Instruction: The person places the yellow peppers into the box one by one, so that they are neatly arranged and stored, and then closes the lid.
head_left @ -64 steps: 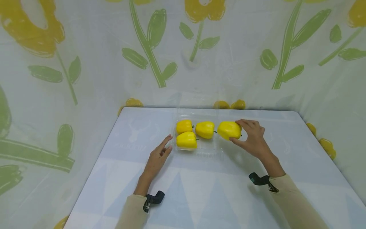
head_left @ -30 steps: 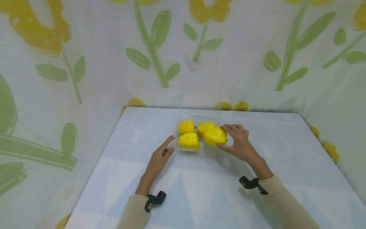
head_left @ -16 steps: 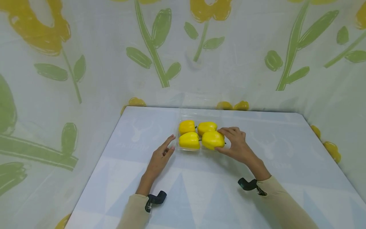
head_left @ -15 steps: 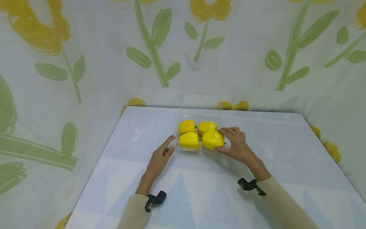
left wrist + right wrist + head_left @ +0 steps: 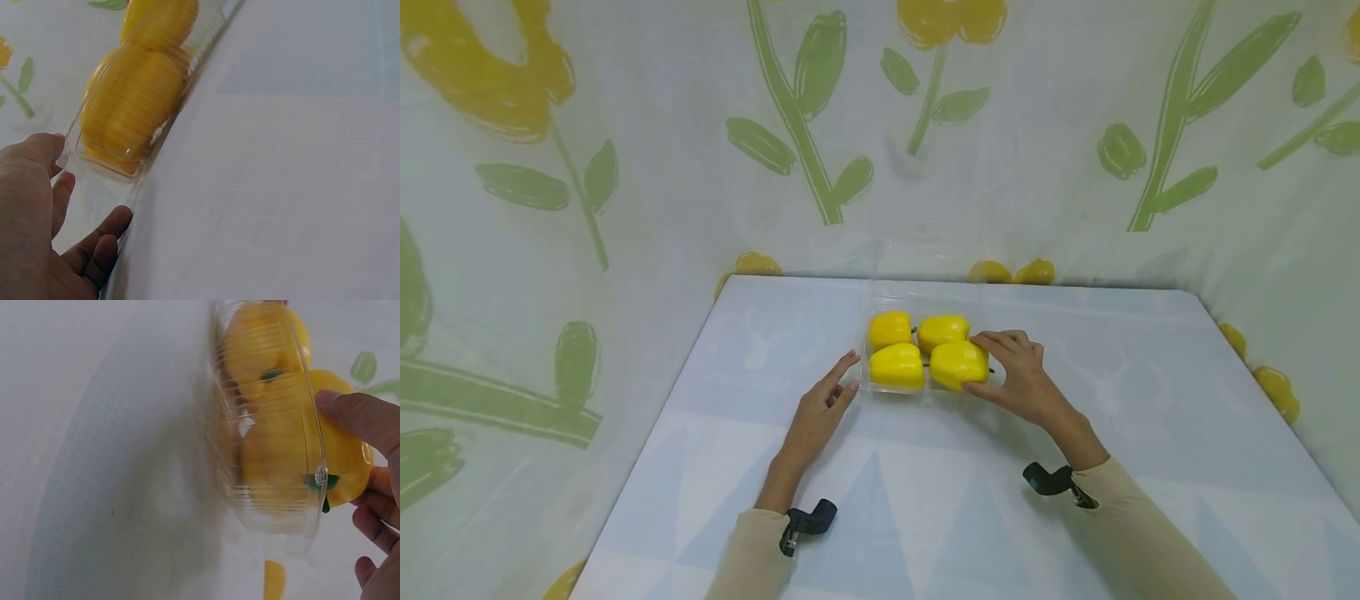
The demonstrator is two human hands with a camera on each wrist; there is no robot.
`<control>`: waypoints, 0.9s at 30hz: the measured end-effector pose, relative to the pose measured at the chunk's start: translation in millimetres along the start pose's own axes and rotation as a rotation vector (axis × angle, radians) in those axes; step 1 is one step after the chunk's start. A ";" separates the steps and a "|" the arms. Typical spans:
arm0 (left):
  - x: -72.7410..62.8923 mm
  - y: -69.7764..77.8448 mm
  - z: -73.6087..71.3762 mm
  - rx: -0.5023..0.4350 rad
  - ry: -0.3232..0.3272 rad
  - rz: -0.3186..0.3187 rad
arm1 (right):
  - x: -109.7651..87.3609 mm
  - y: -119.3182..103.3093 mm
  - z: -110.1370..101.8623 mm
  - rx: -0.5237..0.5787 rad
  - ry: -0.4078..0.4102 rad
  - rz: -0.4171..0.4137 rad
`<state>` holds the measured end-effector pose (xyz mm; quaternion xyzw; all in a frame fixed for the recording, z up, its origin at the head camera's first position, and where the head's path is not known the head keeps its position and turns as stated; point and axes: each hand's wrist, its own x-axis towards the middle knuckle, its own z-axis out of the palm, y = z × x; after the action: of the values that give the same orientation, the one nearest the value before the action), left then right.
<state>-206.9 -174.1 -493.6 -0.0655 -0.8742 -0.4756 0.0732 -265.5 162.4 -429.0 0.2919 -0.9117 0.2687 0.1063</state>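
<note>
A clear plastic clamshell box (image 5: 951, 397) sits toward the far side of the table, its lid raised at the back. Inside are a back-left yellow bell pepper (image 5: 889, 331), a back-right one and a front-left bell pepper (image 5: 895, 367). My right hand (image 5: 1026, 379) pinches another yellow bell pepper (image 5: 958, 365) between thumb and fingers in the front-right corner; the right wrist view shows this pepper (image 5: 344, 450) partly below the rim, green stem outward. At the box's left side, my left hand (image 5: 814, 417) has loosely extended fingers, one fingertip (image 5: 53, 147) right at the rim.
The white-and-blue patterned table (image 5: 880, 517) ends at a back edge just behind the box. A flower-printed cloth (image 5: 1037, 150) hangs behind and along the sides. Each wrist carries a black camera mount (image 5: 808, 521).
My right hand has carried the fourth bell pepper leftward and lowered it into the front-right corner of the box. Over the last half second both hands have stayed nearly still.
</note>
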 end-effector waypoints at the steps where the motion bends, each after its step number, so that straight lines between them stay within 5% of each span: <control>1: 0.1 0.2 0.1 0.000 0.001 0.000 | 0.2 0.2 0.2 0.004 0.000 0.001; 27: 1.1 -2.1 -1.0 -0.003 -0.010 0.002 | 2.1 4.4 9.2 0.089 -0.024 0.045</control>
<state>-208.3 -176.0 -494.5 -0.0691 -0.8738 -0.4763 0.0692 -270.2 159.3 -437.7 0.2792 -0.9063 0.3079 0.0763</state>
